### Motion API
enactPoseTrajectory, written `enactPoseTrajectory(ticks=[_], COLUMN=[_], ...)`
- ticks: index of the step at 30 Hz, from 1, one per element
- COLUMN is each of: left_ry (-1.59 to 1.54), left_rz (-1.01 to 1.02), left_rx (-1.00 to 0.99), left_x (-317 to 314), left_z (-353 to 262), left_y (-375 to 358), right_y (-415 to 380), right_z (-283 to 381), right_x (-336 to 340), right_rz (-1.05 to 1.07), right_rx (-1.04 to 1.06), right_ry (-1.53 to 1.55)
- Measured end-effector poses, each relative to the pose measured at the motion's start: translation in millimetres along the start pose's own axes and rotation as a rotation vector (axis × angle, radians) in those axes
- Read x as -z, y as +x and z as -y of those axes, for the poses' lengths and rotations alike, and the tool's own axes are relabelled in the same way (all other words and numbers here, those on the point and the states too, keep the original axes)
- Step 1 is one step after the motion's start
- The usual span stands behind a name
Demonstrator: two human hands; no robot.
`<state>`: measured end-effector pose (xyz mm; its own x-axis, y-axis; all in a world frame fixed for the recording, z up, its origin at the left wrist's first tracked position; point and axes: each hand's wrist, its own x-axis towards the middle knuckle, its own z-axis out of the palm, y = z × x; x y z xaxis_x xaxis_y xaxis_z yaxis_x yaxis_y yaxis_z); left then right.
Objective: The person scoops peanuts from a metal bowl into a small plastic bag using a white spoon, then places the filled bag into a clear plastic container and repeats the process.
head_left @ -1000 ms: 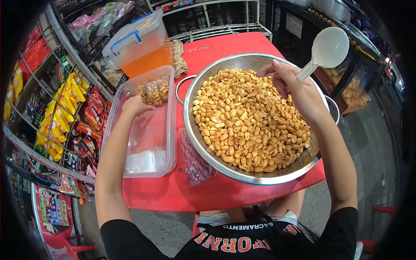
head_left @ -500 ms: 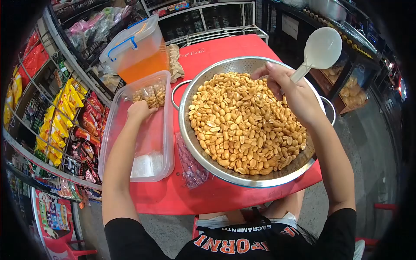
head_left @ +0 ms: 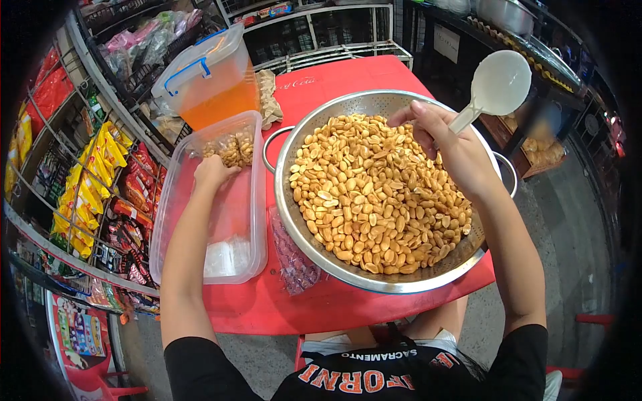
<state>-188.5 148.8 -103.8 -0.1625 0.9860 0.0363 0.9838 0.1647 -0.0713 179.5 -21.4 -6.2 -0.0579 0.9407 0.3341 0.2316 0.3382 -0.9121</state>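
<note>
A large steel colander full of roasted peanuts sits on a red table. My right hand hovers over the peanuts at the bowl's far right, gripping the handle of a white plastic spoon whose bowl points up and away. My left hand reaches into a clear plastic tub to the left, fingers curled beside small bags of peanuts at its far end. Whether it holds one is hidden.
A lidded clear container of orange liquid stands behind the tub. Empty small plastic bags lie in the tub's near end, and a bag strip lies between tub and colander. Snack racks line the left.
The view has shifted slightly. My left hand stays by the peanut bags in the tub, and my right hand keeps the spoon raised over the colander.
</note>
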Motion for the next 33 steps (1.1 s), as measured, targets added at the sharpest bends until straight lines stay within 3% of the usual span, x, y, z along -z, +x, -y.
enactPoseTrajectory(ticks=[12, 17, 22, 24, 25, 27, 31, 33], left_ry=[-0.069, -0.001, -0.022, -0.137, -0.138, -0.137, -0.174, -0.168], left_rz=[0.134, 0.344, 0.194, 0.326, 0.33, 0.661, 0.656, 0.791], left_rx=[0.007, -0.035, -0.117, -0.352, -0.347, -0.381, -0.384, -0.314], left_x=[-4, 8, 45, 44, 42, 39, 15, 11], left_z=[28, 37, 46, 67, 73, 84, 111, 118], left_y=[18, 10, -48, -64, -73, -89, -88, -87], right_y=[2, 1, 2, 2, 2, 2, 1, 1], right_z=[-3, -3, -6, -6, -5, -2, -3, -2], right_x=[0, -2, -1, -2, -2, -3, -4, -4], right_rz=[0.006, -0.014, -0.01, -0.008, -0.013, -0.012, -0.026, -0.031], right_rx=[-0.037, -0.032, -0.035, -0.014, -0.016, -0.007, 0.001, 0.0], right_ry=[-0.059, -0.062, -0.03, -0.05, -0.063, -0.072, -0.075, -0.07])
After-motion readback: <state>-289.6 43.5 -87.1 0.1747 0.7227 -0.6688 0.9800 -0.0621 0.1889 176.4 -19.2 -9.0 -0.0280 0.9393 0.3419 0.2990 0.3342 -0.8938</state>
